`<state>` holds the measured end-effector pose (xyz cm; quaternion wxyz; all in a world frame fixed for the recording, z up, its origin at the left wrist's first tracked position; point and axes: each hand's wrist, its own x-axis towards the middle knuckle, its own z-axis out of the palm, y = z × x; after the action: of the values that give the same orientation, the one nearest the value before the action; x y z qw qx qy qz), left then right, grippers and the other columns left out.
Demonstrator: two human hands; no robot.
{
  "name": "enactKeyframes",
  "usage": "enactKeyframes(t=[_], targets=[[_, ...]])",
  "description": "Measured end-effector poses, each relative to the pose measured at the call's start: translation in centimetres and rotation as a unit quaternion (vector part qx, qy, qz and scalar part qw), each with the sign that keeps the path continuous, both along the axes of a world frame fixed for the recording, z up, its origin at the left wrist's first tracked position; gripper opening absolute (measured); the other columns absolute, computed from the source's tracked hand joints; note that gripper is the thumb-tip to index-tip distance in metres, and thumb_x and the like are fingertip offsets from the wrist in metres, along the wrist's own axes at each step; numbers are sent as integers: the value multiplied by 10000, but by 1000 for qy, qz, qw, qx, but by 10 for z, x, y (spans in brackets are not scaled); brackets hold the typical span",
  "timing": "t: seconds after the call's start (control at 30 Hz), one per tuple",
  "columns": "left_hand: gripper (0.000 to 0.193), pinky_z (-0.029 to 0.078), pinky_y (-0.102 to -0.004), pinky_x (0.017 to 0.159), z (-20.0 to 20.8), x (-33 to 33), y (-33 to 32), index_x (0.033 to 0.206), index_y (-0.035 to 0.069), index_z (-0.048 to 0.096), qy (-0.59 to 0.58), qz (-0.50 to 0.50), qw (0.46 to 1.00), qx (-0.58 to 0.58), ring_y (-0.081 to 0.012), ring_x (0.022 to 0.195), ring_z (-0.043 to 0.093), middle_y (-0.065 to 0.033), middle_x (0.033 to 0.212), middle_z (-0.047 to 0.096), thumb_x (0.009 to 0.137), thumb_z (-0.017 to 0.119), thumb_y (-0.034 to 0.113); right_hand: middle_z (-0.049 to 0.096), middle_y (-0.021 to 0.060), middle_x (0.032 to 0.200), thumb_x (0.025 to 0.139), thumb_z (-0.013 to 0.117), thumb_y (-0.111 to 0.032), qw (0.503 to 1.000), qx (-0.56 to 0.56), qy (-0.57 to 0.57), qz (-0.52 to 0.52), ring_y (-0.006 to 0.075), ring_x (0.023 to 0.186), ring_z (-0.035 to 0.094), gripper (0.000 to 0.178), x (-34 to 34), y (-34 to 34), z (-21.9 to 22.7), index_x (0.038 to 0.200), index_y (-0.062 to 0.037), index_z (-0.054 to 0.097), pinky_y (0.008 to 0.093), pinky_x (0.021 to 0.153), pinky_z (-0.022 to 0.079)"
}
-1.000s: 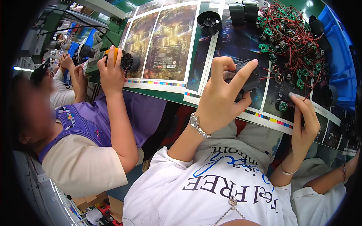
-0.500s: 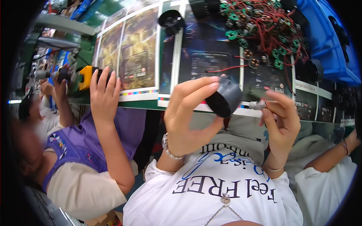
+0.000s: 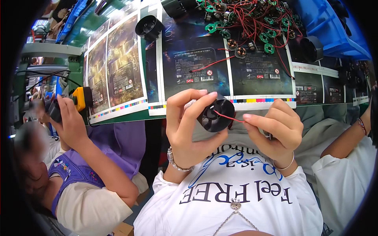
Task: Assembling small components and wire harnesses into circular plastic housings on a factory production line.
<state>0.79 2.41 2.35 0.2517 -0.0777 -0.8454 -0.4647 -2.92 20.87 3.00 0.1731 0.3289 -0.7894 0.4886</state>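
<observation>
My left hand [image 3: 189, 128] grips a black cylindrical fan housing [image 3: 217, 120], fingers over its far side and thumb beneath. The housing's round opening tilts toward me, with dark vanes visible inside. A thin red wire [image 3: 228, 117] runs out of the opening to the right. Its outer end is pinched between the thumb and index finger of my right hand [image 3: 271, 128], whose other fingers are curled. Something small peeks out beneath those curled fingers, too hidden to name.
Small motors with green circuit boards [image 3: 269, 48] and tangled red wires lie heaped on printed sheets [image 3: 189, 84]. Another black housing [image 3: 149, 28] stands left of them, and one [image 3: 311, 49] beside the blue bin [image 3: 334, 35]. At left, a co-worker's hand [image 3: 69, 122] holds a black cylinder near a yellow-and-black device [image 3: 81, 98].
The housing has turned its opening toward me, and a red wire now shows from it. My right hand pinches that wire; the shiny metallic piece at its fingertips is gone from there.
</observation>
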Motion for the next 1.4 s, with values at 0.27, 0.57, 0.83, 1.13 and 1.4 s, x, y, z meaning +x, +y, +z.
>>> enactKeyframes(t=[0.27,0.57,0.83,1.13,1.4], targets=[[638,548,-353,808,-10,1,-4,1126,82,555,17,-72,997,31,-282,991,611,-167,1228,555,534,737,-73,531,-3,640,661,752,24,999,48,8,12,137,557,395,170,3,-6,1,811,-48,718,254,521,359],[758,533,-359,810,-15,4,-17,1191,146,385,-47,-133,987,77,-282,993,604,-196,1214,544,555,726,-87,477,-15,614,645,750,25,998,42,-17,46,135,554,365,200,4,-4,-2,824,-62,724,251,512,339],[730,521,-336,821,-2,8,-26,1211,111,452,-50,-172,983,31,-278,978,609,-184,1208,560,572,727,-109,532,16,645,676,733,24,997,63,47,18,149,543,412,136,4,-10,2,793,-30,690,267,505,364],[582,530,-277,709,12,20,-15,1149,61,651,-85,-132,985,-76,-216,899,620,-117,1210,592,588,732,-69,548,28,665,682,720,32,993,106,57,8,163,541,440,174,14,-22,5,836,-36,676,264,506,391],[616,486,-215,551,-1,20,0,1164,84,665,-15,-34,998,-47,-129,706,596,-98,1196,657,568,759,-43,585,45,774,678,709,74,993,-23,-109,29,150,579,495,209,12,-22,-1,857,-27,673,243,522,429]])
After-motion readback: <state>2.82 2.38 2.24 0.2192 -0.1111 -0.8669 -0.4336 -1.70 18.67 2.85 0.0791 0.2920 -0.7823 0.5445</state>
